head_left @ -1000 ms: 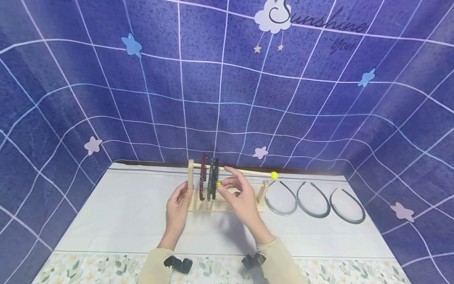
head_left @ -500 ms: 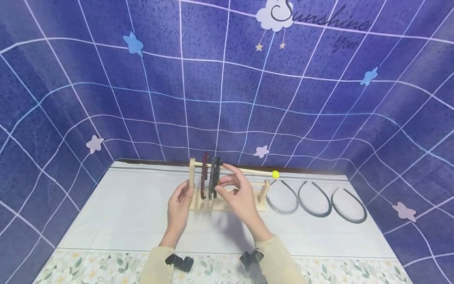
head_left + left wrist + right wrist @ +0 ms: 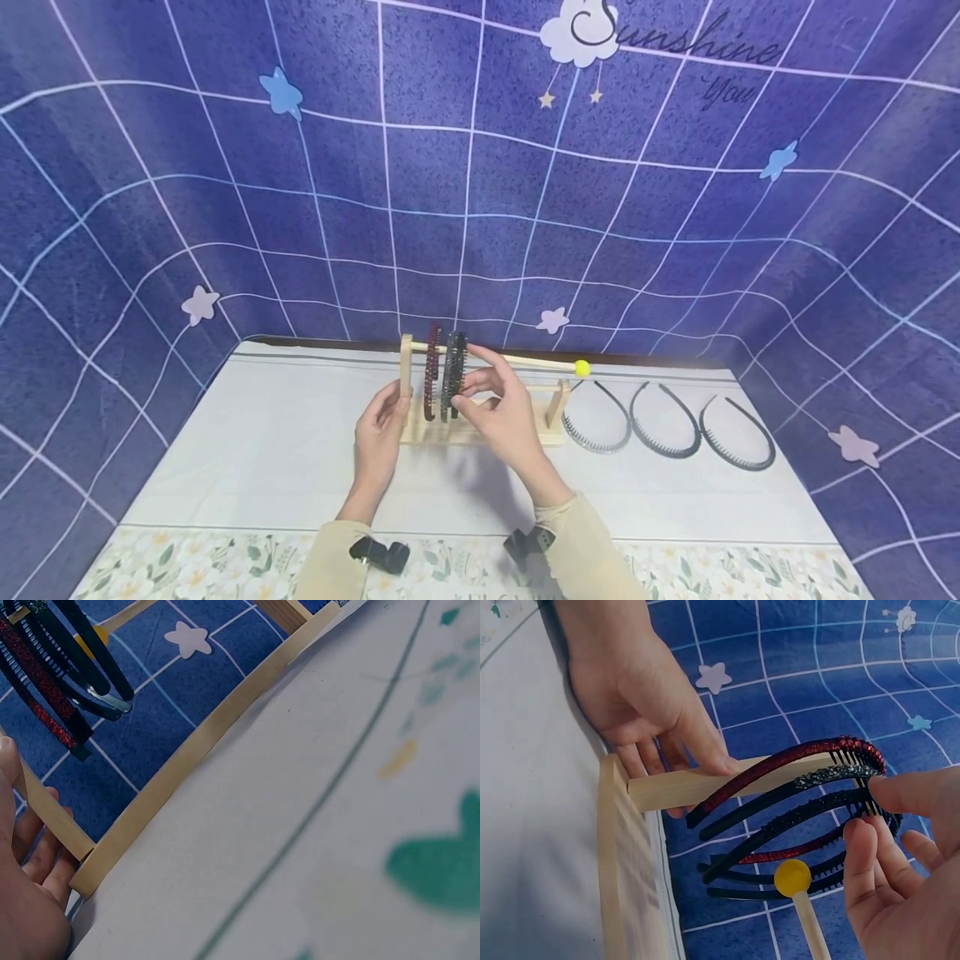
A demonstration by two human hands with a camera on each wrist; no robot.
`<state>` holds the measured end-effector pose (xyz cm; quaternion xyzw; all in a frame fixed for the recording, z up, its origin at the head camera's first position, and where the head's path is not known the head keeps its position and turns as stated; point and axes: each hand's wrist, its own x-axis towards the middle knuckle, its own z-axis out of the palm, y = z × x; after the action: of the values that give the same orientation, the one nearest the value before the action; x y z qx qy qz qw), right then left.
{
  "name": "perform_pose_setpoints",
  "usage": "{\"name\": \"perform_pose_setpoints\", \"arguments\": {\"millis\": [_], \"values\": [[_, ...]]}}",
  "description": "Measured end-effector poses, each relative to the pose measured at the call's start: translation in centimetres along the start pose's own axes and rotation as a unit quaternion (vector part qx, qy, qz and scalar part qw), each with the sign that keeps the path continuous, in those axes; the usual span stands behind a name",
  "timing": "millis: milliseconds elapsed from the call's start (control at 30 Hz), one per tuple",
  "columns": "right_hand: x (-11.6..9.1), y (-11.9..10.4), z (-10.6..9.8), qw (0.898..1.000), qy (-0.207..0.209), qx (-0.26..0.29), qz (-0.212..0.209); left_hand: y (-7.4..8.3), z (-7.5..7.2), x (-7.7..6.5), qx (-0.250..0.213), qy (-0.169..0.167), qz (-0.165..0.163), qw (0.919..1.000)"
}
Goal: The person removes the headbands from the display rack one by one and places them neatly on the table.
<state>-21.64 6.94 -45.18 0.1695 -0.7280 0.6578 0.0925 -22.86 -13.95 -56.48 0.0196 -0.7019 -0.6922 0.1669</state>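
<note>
A wooden headband stand (image 3: 480, 434) has two upright posts and yellow-ended rods. My left hand (image 3: 380, 433) grips its left post (image 3: 406, 367), fingers behind and thumb in front. Three toothed headbands hang side by side near that post: a sparkly red headband (image 3: 780, 759), a dark glittery headband (image 3: 821, 775) and a black headband (image 3: 795, 812). My right hand (image 3: 504, 417) pinches the black one at its toothed curve, the closest to that hand. A yellow ball (image 3: 792, 878) on a rod end shows inside the loops in the right wrist view.
To the right of the stand lie three more headbands: a clear-toothed headband (image 3: 600, 448), a dark headband (image 3: 675, 452) and a black headband (image 3: 750, 463). The upper rod's yellow ball (image 3: 582, 368) sticks out to the right. A blue grid-patterned curtain (image 3: 480, 167) rises behind the table.
My right hand has edged slightly left with the black headband, which now sits closer to the dark glittery one. My left hand keeps its grip on the post.
</note>
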Motion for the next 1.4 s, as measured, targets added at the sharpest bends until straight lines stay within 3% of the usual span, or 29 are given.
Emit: {"name": "perform_pose_setpoints", "arguments": {"millis": [733,1400], "values": [[-0.2,-0.2,-0.3,1.000,0.000,-0.017,-0.006,-0.3,0.0,0.1,-0.005,0.000,0.008,1.0000],[-0.3,-0.4,-1.4,0.998,0.017,0.054,-0.024,-0.1,-0.2,0.0,-0.001,-0.006,-0.009,0.9999]]}}
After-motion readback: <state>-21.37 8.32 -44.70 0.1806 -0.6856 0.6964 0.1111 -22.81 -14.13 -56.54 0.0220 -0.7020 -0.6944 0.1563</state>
